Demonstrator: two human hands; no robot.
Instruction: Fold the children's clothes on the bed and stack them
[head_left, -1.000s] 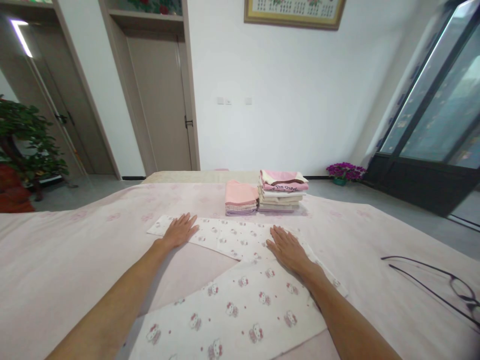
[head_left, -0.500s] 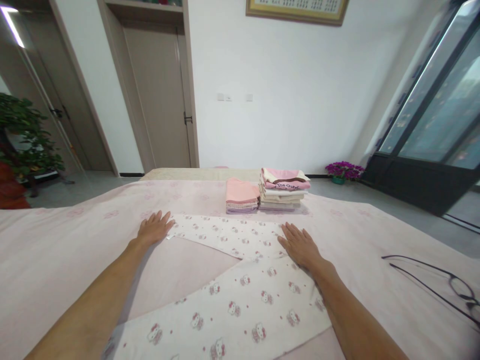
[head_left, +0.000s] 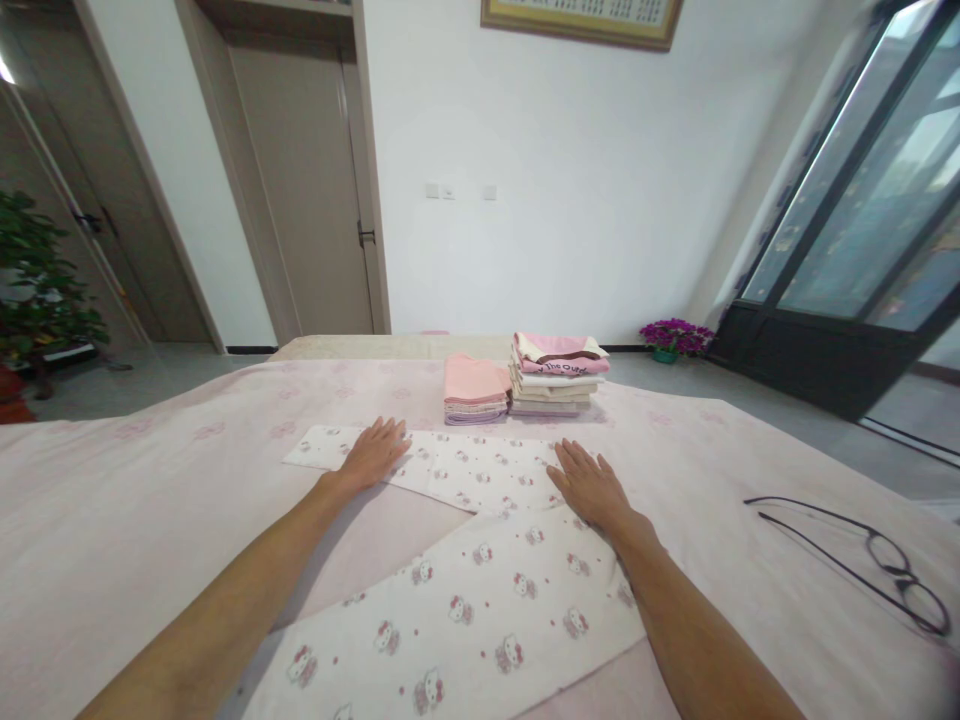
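Observation:
White pants [head_left: 487, 590] with a pink cartoon-cat print lie spread on the bed or table cover, one leg stretched across the far side and the other coming toward me. My left hand [head_left: 375, 450] rests flat on the far leg, fingers extended, with the leg's end showing beyond it to the left. Flat near the upper right part of the pants lies my right hand [head_left: 591, 482], its fingers also stretched out. Neither hand grips the cloth.
Beyond the pants stand a short stack of folded pink clothes [head_left: 476, 385] and a taller folded stack [head_left: 559, 375]. Black-framed eyeglasses [head_left: 885, 550] lie at the right on the pale pink cover [head_left: 135, 500]. Purple flowers [head_left: 675, 338] stand on the floor behind.
My left hand has slid right along the far pant leg, uncovering its end. My right hand stays in about the same place on the pants. The view has shifted slightly.

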